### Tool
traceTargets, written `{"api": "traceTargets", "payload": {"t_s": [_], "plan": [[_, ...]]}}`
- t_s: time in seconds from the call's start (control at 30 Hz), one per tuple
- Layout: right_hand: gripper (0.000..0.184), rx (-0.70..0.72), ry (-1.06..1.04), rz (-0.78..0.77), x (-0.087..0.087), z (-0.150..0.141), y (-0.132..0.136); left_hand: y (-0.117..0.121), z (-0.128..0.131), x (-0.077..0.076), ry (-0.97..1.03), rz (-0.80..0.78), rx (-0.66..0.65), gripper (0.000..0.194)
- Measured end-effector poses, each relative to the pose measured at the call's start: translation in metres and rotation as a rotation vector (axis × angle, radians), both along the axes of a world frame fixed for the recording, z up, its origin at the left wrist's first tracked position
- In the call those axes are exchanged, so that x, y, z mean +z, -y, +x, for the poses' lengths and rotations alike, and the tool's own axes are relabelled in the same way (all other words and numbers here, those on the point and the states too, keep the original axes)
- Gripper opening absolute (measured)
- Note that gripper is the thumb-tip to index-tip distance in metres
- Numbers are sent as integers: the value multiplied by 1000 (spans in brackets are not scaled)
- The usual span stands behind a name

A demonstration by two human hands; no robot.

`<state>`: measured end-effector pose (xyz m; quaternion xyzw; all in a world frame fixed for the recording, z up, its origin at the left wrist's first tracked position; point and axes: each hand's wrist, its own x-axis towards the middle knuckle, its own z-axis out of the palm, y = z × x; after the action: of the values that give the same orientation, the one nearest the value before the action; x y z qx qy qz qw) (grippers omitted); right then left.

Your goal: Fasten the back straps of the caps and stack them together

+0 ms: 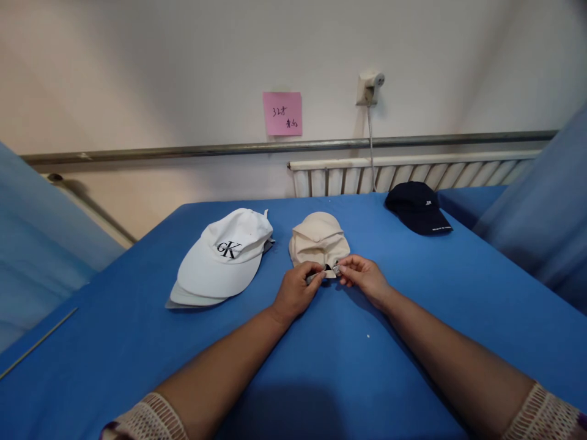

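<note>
A beige cap [318, 237] lies in the middle of the blue-covered table [339, 342], with its back strap [329, 274] turned toward me. My left hand [296, 288] is closed on the left part of this strap, thumb and fingers together. The fingers of my right hand [364, 276] pinch a small silver metal buckle [336, 269] at the strap's right side. Between the two hands a dark gap shows at the strap. Exactly how the strap runs through the buckle is too small to tell.
White caps [220, 269] lie stacked on the left, the top one bearing black letters. A dark navy cap [417, 208] rests at the back right. Behind the table are a metal rail [220, 150], a radiator [413, 171] and a plugged-in cord [370, 137]. Blue curtains [41, 244] hang at both sides.
</note>
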<state>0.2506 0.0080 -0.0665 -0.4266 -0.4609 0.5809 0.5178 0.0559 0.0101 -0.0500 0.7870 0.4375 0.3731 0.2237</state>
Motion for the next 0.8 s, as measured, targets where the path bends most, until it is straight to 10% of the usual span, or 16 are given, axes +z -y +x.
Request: {"api": "traceTargets", "payload": {"t_s": [0.8], "plan": [[37,58,15,-3,-1,2,-1,4,0,3,-84,149,41,15]]}}
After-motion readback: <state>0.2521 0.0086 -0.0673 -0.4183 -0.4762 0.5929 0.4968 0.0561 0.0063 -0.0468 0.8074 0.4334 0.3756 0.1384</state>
